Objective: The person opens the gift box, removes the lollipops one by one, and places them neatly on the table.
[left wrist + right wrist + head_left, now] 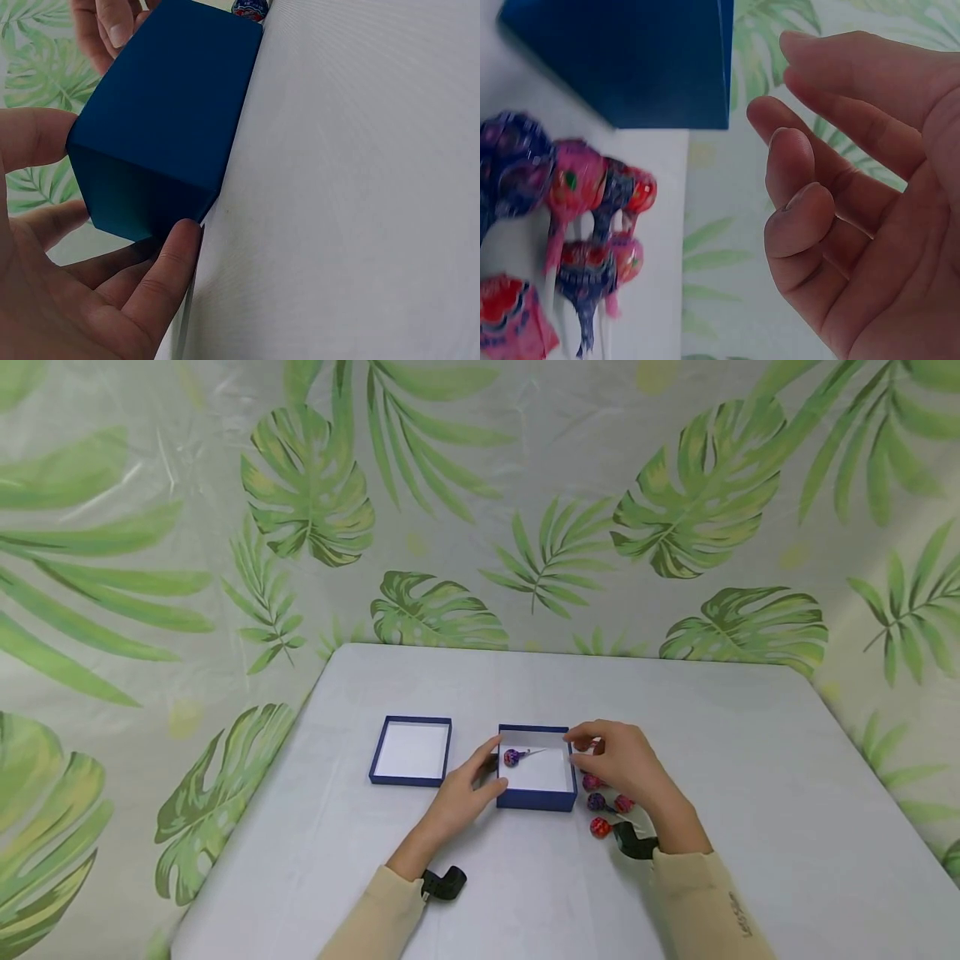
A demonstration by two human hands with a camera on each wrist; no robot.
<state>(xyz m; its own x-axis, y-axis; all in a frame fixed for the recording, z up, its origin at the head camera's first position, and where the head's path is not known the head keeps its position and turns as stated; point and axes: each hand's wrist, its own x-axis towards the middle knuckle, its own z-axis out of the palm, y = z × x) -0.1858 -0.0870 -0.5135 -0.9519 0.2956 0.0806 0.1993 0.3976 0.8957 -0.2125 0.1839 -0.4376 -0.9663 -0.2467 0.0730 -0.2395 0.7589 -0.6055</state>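
A blue box [536, 800] with a white inside stands on the table, and one lollipop [512, 758] in a dark wrapper lies in it at the left. My left hand [463, 793] holds the box at its left side, thumb at the front corner and fingers along the outer wall, as the left wrist view also shows. My right hand [617, 758] hovers by the right rim. Its fingers [799, 225] are loosely bent, with nothing between them and the thumb. Several lollipops [577, 176] in pink, red and dark blue wrappers lie right of the box, partly under that hand.
A shallow blue lid [411, 750], white inside, lies left of the box. Both stand on a white-covered table [300, 868]. Behind it hangs a leaf-patterned curtain [555, 460].
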